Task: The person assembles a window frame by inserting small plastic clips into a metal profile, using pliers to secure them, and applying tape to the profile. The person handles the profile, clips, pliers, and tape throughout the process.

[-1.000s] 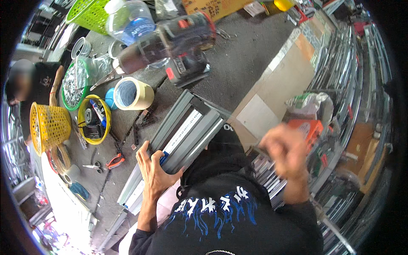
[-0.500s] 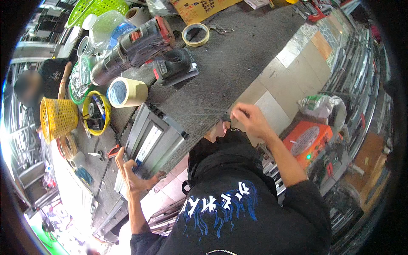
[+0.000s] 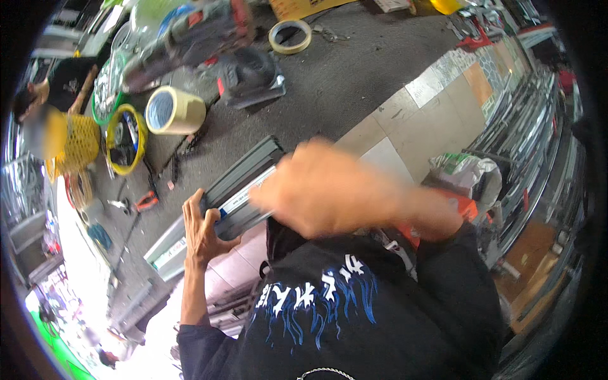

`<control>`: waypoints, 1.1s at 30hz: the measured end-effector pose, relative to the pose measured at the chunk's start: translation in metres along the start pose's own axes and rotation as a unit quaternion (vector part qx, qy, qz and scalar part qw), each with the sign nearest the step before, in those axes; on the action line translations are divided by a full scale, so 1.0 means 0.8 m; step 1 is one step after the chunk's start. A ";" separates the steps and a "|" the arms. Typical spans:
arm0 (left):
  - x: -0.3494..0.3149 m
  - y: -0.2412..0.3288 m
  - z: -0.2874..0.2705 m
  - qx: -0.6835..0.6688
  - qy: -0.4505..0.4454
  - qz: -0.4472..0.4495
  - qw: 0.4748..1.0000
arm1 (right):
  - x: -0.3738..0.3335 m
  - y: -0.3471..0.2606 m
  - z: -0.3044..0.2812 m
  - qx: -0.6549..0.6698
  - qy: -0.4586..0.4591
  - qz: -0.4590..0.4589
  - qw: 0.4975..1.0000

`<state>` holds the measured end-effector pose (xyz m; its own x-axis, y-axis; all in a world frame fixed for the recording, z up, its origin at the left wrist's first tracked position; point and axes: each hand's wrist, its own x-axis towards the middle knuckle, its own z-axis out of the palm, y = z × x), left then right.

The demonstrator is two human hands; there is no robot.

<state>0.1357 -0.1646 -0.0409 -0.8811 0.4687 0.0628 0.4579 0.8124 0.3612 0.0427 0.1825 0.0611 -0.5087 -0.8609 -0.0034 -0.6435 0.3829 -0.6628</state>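
Note:
A long grey metal profile (image 3: 244, 172) lies slanted at the bench's near edge, a white label strip along its face. My left hand (image 3: 201, 231) grips it near the middle, thumb on the near side and fingers over the far side. Close to the camera, my right hand (image 3: 316, 190) is smeared by motion, and its outline looks like a fist. It covers the profile's right part; whether it touches the metal, or what its curled fingers hold, I cannot make out.
On the dark bench (image 3: 342, 82) stand a cordless drill (image 3: 190, 47), a cream tape roll (image 3: 176, 111), a flatter tape ring (image 3: 290, 37) and a yellow basket (image 3: 126, 139). Red-handled pliers (image 3: 147, 200) lie left. Metal lengths (image 3: 525, 133) fill the right side. Another person (image 3: 69, 85) is at far left.
My right hand has swung left and up toward the camera, over the profile. The profile has turned to a flatter slant, still in my left hand. The view has shifted slightly.

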 end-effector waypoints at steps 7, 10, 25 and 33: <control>-0.028 0.019 -0.010 -0.025 -0.045 -0.031 0.998 | 0.032 0.039 -0.057 0.023 -0.013 0.016 1.000; -0.029 0.021 -0.012 -0.029 -0.057 -0.026 0.998 | 0.028 0.035 -0.053 0.038 -0.025 0.008 0.999; -0.015 -0.003 -0.041 0.003 0.053 -0.042 0.998 | -0.062 -0.035 0.109 0.266 -0.069 0.175 0.945; -0.034 0.026 -0.041 -0.051 -0.006 0.005 0.999 | 0.090 0.144 0.044 0.317 0.059 -0.001 0.947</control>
<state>0.1652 -0.1719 -0.0045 -0.8752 0.4807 0.0551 0.4508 0.7687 0.4538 -0.0482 0.1527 -0.0415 -0.5923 -0.8036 0.0580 -0.1920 0.0708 -0.9788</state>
